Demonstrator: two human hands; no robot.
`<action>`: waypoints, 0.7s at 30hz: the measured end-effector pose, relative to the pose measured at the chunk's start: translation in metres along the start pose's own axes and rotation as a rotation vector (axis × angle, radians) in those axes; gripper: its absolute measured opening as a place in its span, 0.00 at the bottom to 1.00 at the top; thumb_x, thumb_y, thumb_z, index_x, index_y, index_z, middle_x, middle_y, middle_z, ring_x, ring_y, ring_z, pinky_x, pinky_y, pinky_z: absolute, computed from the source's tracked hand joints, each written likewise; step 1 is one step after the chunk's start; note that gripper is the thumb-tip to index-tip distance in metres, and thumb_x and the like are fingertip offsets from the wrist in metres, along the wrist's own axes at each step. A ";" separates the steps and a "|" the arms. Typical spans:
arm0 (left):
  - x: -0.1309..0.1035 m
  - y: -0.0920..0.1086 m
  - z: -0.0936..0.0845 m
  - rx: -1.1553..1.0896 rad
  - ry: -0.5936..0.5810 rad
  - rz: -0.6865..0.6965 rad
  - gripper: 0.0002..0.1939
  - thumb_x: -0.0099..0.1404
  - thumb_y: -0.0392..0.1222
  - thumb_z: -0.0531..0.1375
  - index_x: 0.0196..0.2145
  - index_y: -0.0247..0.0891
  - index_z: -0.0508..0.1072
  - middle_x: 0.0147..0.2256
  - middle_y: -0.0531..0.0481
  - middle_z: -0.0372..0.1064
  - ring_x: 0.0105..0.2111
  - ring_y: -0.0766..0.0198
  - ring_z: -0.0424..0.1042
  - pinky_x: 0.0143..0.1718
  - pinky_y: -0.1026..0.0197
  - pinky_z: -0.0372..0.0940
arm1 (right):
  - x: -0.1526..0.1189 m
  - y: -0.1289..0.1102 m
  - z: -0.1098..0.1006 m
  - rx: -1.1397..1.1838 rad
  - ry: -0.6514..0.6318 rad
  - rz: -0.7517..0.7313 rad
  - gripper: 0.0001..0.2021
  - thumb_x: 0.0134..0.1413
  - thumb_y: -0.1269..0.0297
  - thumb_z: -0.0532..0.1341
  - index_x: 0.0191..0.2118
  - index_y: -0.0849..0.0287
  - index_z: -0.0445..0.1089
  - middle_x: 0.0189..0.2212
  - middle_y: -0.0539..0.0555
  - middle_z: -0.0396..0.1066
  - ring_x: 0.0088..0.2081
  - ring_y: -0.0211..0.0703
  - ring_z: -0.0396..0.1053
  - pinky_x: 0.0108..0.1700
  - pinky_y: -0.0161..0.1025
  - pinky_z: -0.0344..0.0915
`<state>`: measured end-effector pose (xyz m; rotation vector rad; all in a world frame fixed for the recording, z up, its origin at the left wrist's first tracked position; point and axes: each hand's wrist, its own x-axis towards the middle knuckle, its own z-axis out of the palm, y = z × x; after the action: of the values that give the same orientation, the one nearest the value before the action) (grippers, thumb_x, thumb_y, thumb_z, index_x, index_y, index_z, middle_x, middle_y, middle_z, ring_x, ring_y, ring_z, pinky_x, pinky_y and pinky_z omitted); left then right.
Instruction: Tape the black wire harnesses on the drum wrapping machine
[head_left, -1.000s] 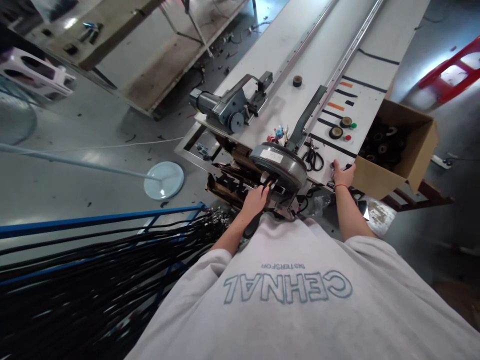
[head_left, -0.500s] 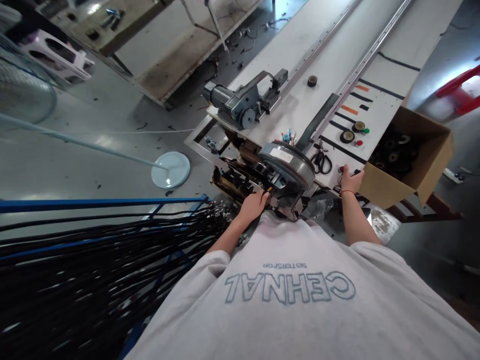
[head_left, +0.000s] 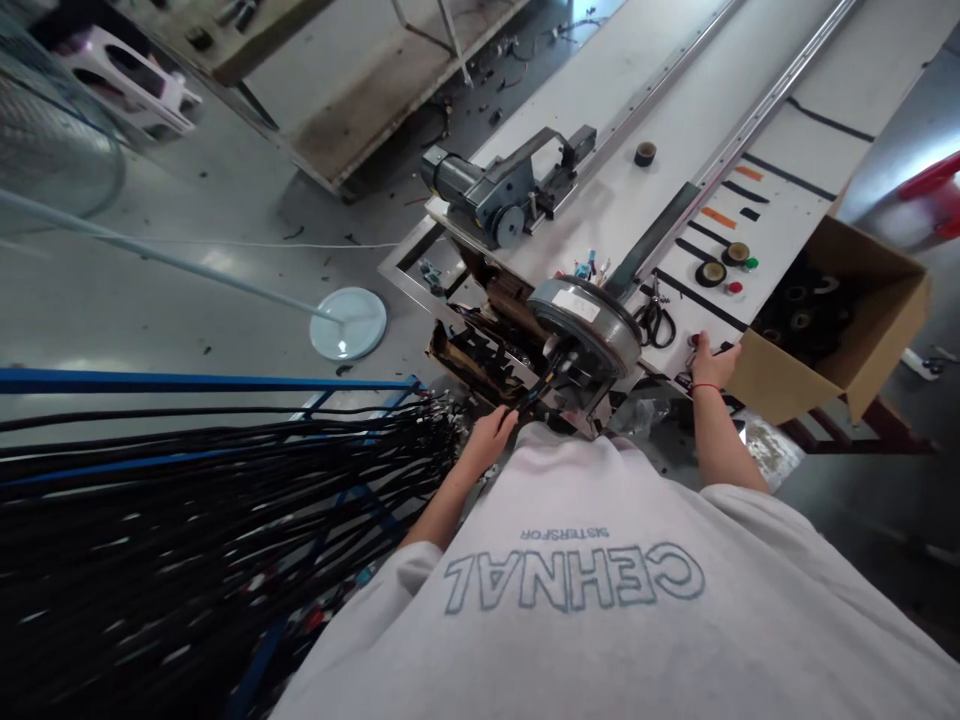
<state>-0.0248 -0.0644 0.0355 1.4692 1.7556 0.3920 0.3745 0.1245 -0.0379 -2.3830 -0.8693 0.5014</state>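
My left hand (head_left: 489,438) is closed around a dark cable (head_left: 541,385), which runs up to the round taping head (head_left: 589,320) of the machine. A short yellow-orange mark shows on the cable. At the near corner of the white table, my right hand (head_left: 714,366) rests with its thumb at a red button (head_left: 694,340); thumb and fingers are spread, and part of the fingers is hidden. Black-handled scissors (head_left: 657,322) lie left of that hand. Farther up the table are two tape rolls (head_left: 711,272), a green button (head_left: 751,263) and another red button (head_left: 734,288).
A cardboard box (head_left: 862,345) of dark rolls stands to the right. Many black cables (head_left: 225,480) hang on a blue rack (head_left: 187,380) at left. A motor unit (head_left: 487,195) sits on the table's left edge. A white round base (head_left: 348,323) stands on the floor.
My left hand has moved down and left, away from the taping head, and more of the cable shows. My right hand stays at the red button. The whole view has shifted slightly.
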 end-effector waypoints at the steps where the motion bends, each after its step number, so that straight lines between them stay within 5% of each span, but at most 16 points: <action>1: -0.001 -0.001 0.001 -0.018 0.036 -0.009 0.17 0.72 0.48 0.48 0.32 0.39 0.70 0.26 0.49 0.72 0.29 0.60 0.72 0.33 0.62 0.62 | 0.000 0.000 0.000 0.006 -0.003 0.003 0.44 0.56 0.47 0.63 0.68 0.72 0.50 0.64 0.74 0.59 0.64 0.65 0.59 0.65 0.57 0.55; 13: 0.043 0.028 0.018 -0.109 0.158 0.024 0.21 0.74 0.49 0.45 0.30 0.39 0.69 0.26 0.48 0.70 0.30 0.61 0.71 0.37 0.61 0.63 | -0.007 -0.003 -0.003 0.034 -0.002 -0.006 0.44 0.57 0.47 0.62 0.69 0.73 0.50 0.65 0.74 0.56 0.66 0.63 0.57 0.67 0.55 0.52; 21: 0.045 0.036 0.027 -0.089 0.141 -0.017 0.19 0.75 0.45 0.45 0.29 0.39 0.67 0.27 0.49 0.69 0.30 0.61 0.70 0.37 0.61 0.61 | -0.010 -0.003 -0.002 0.026 -0.002 -0.013 0.42 0.60 0.45 0.57 0.69 0.71 0.50 0.66 0.74 0.55 0.66 0.63 0.56 0.67 0.58 0.52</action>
<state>0.0191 -0.0194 0.0259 1.3922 1.8356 0.5697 0.3673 0.1189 -0.0331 -2.3518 -0.8735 0.5074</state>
